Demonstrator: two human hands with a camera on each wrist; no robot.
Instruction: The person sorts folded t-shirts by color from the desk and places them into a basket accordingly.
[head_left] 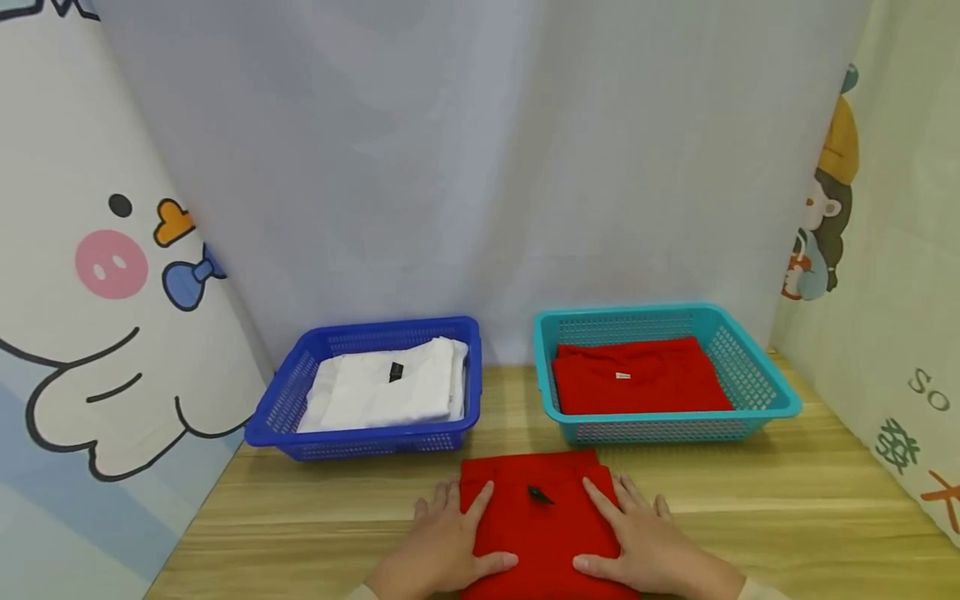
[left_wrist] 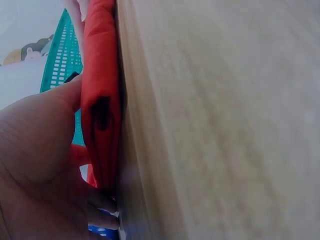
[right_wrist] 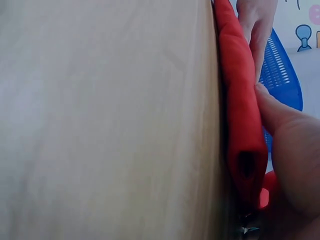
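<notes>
A folded red shirt (head_left: 543, 542) lies flat on the table in the middle front of the head view, its dark neck label (head_left: 538, 495) facing up. On its left edge rests my left hand (head_left: 446, 537), with thumb and forefinger spread over the cloth and the other fingers beside it. My right hand (head_left: 641, 537) lies the same way along the right edge. From the left wrist view, the shirt's layered side (left_wrist: 102, 65) shows a small gap between folds. The right wrist view shows the opposite side (right_wrist: 242, 95), with a similar gap and my thumb on top.
Behind the shirt at left stands a blue basket (head_left: 375, 440) with folded white shirts (head_left: 382, 387). A turquoise basket (head_left: 667, 431) with folded red clothing (head_left: 637, 383) stands at right. The wooden table (head_left: 300, 517) ends at a grey curtain (head_left: 450, 167) and printed side cloths.
</notes>
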